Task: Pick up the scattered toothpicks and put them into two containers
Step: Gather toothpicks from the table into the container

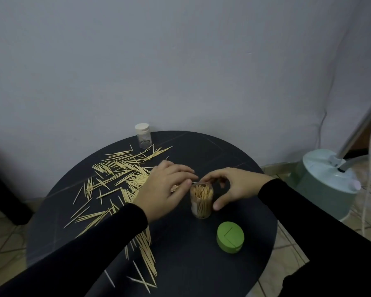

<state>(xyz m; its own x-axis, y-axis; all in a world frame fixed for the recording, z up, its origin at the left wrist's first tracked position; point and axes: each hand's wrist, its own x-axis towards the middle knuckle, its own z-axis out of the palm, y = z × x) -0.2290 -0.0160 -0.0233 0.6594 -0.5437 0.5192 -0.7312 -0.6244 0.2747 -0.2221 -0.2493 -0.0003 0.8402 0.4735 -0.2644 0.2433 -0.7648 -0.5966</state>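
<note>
The clear, nearly full cylindrical toothpick jar point(201, 200) stands upright; the right hand point(234, 187) grips it; the left hand point(165, 187), just left of its mouth, pinches a thin wooden toothpick point(194, 182) lying crosswise at the rim; scattered toothpicks point(120, 174) lie further left.

Left sleeve point(90, 249) hides some scattered toothpicks point(116, 174).

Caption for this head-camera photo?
Left hand feeds toothpicks into clear jar steadied by right hand.

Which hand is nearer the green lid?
Right. The right hand grips the open jar just beyond the green lid; the left hand is beyond the jar's left side, farther off.
</note>
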